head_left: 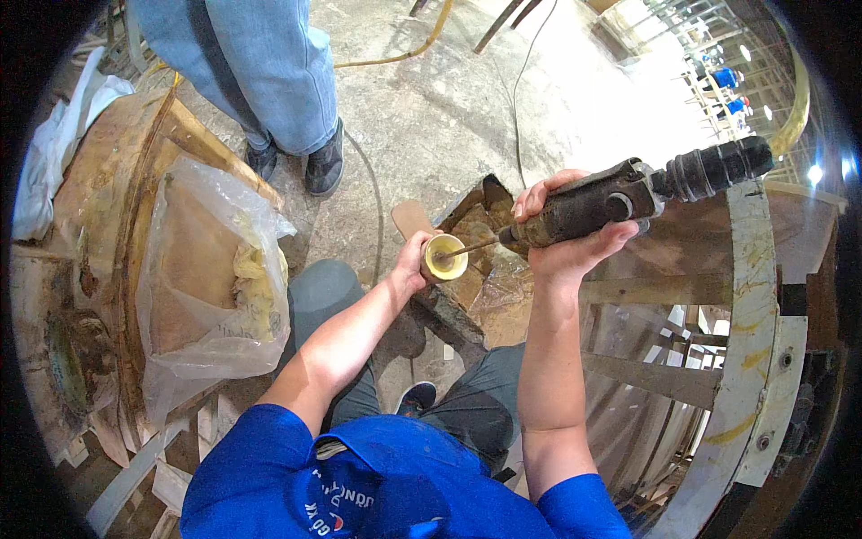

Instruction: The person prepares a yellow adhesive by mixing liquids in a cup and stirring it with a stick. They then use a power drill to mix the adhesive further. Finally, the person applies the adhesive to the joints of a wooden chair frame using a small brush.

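A small cream-yellow cup (443, 256), round with a dark hollow centre, sits at the tip of the thin bit of a grimy hand-held power tool (628, 193), its open face turned toward the tool. The cup is just left of the tool's nose, over an open wooden box (485, 225) lined with crumpled clear plastic that lies directly below the tool.

Right of the tool stands a curved frame of pale painted ribs (750, 296), streaked with yellow. Well to the left of the tool a clear plastic bag (211, 269) holding brownish material and yellow fibre lies on a round wooden form (108, 180). Up and left of the tool, another person's jeans and dark shoes (314, 162) stand on the concrete floor (449, 99).

The left hand (413, 260) is curled around the back of the cup, fingers closed on its rim. The right hand (566, 229) is wrapped tight around the tool's body, fingers over the top and thumb beneath.

The cup looks smooth and waxy, its rim thick and even.
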The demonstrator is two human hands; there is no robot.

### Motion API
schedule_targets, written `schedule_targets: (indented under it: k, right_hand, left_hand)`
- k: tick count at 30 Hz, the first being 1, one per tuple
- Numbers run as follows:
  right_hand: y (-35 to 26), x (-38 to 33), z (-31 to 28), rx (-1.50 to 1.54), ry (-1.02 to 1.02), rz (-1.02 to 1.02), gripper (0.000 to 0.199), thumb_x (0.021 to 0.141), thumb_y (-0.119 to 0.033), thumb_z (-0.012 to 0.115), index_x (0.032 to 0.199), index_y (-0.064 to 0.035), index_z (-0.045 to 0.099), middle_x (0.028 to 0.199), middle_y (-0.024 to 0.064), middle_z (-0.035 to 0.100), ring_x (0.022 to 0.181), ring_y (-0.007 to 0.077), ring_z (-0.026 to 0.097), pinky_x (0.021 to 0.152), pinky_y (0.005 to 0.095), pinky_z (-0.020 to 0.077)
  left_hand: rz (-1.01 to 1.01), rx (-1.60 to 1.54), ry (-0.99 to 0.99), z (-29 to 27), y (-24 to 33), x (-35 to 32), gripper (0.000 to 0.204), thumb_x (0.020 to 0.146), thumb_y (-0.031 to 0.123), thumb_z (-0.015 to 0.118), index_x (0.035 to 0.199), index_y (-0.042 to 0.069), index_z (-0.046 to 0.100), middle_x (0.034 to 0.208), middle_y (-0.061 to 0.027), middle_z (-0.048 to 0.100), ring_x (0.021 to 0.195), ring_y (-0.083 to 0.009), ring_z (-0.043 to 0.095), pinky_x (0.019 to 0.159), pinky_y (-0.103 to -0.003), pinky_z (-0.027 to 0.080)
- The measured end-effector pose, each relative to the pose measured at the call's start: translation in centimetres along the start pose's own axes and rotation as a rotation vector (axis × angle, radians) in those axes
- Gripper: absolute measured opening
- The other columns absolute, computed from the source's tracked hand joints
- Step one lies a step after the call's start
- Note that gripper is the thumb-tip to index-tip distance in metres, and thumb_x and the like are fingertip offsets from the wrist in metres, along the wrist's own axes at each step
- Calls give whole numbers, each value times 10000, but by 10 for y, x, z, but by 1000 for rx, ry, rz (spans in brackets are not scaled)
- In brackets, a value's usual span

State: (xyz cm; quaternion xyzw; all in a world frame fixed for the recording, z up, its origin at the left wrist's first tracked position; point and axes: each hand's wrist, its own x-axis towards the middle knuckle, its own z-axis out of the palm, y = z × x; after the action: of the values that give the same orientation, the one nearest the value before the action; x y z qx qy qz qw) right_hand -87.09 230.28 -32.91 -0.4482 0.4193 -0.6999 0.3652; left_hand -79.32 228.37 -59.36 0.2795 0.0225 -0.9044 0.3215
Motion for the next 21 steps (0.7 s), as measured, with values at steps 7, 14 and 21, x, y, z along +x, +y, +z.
schedule_targets:
  k: [7, 14, 21]
  right_hand:
    - [4, 1, -3, 23, -19, 14, 879, 584, -871, 386, 811, -30, 500, 573, 85, 473, 512, 194, 479, 487, 318, 405]
    - [5, -2, 2, 51, 3, 9, 856, 598, -853, 412, 825, -33, 501, 615, 74, 488, 526, 186, 483, 498, 328, 411]
    - [4, -2, 2, 11, -51, -8, 853, 606, -846, 417, 833, -27, 493, 643, 70, 489, 537, 187, 499, 493, 328, 417]
  left_hand:
    - [-17, 8, -25, -2, 2, -2, 245, 788, 228, 460, 968, 83, 542, 904, -85, 619, 823, -225, 615, 741, -398, 517]
    - [-28, 23, -70, 0, 9, -8, 211, 795, 214, 437, 932, 91, 539, 882, -83, 621, 810, -224, 618, 745, -399, 518]
    - [-24, -12, -37, -9, 7, 0, 273, 783, 189, 429, 995, 53, 534, 913, -100, 615, 829, -240, 607, 787, -402, 500]
